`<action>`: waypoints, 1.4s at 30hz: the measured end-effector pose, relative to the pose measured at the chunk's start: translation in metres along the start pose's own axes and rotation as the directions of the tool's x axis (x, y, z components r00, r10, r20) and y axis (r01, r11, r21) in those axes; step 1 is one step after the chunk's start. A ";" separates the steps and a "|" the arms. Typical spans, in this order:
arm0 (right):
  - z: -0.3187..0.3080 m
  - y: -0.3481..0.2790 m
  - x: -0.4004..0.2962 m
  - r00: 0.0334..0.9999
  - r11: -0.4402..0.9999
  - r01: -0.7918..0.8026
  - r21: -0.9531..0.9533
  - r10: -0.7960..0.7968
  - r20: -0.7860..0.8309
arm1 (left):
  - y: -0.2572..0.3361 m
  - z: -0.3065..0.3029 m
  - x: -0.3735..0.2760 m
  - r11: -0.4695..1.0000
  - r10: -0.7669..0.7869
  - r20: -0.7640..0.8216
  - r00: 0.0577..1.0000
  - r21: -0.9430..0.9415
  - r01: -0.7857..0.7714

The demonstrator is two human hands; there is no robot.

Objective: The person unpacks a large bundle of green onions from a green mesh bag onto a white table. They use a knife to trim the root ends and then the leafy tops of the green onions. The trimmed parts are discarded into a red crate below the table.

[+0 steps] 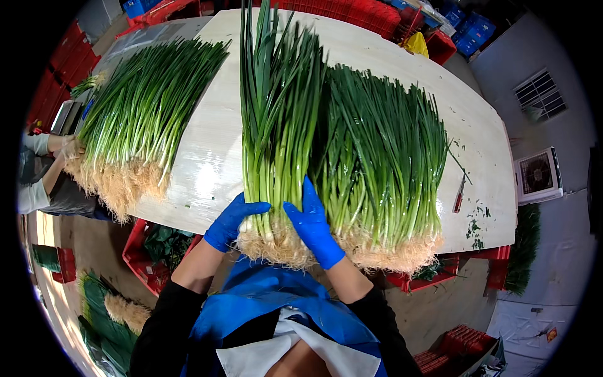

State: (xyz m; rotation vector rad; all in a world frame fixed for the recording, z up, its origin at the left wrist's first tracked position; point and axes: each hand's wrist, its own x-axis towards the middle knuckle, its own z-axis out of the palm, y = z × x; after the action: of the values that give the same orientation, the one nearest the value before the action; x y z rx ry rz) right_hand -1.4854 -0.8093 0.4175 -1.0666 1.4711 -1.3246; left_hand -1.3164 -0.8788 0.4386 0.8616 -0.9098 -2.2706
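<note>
Both my hands, in blue gloves, clasp a thick bunch of green onions (282,141) from either side, low on the pale stalks. My left hand (235,221) grips its left side, thumb across the front. On the other side my right hand (313,224) has its thumb on the front and its fingers between this bunch and a wider row. That row of green onions (381,169) lies directly to the right, leaves pointing away from me. Tan roots (275,245) of the held bunch hang at the table's near edge, above my blue apron (282,292).
A pale table (202,141) carries everything. Another green onion pile (146,113) lies left, with a co-worker's gloved hands (70,148) at its roots. A red-handled knife (458,198) and leaf scraps (476,231) lie right. Red crates (146,259) with leaves stand below the edge.
</note>
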 end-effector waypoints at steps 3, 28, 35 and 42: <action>0.005 -0.021 0.015 0.983 0.956 -0.168 -0.242 0.179 0.025 | 0.002 -0.061 0.009 0.998 -0.063 0.050 0.997 0.031 0.061; 0.121 0.039 0.012 0.813 0.831 -0.535 0.150 0.459 0.357 | -0.007 -0.147 -0.006 0.999 0.025 -0.289 0.957 -0.012 -0.030; 0.122 0.077 0.016 0.745 0.570 -0.667 0.479 0.523 0.414 | -0.019 -0.165 -0.009 0.990 -0.070 -0.299 0.952 -0.137 0.030; 0.116 0.078 0.016 0.716 0.374 -0.691 0.618 0.469 0.517 | -0.005 -0.145 -0.013 0.995 0.017 -0.262 0.965 -0.088 -0.042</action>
State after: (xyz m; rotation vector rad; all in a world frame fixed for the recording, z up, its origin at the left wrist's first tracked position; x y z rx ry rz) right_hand -1.3810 -0.8492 0.3318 -0.0482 0.7484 -1.0347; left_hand -1.2050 -0.9242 0.3569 1.0672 -0.6887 -2.0929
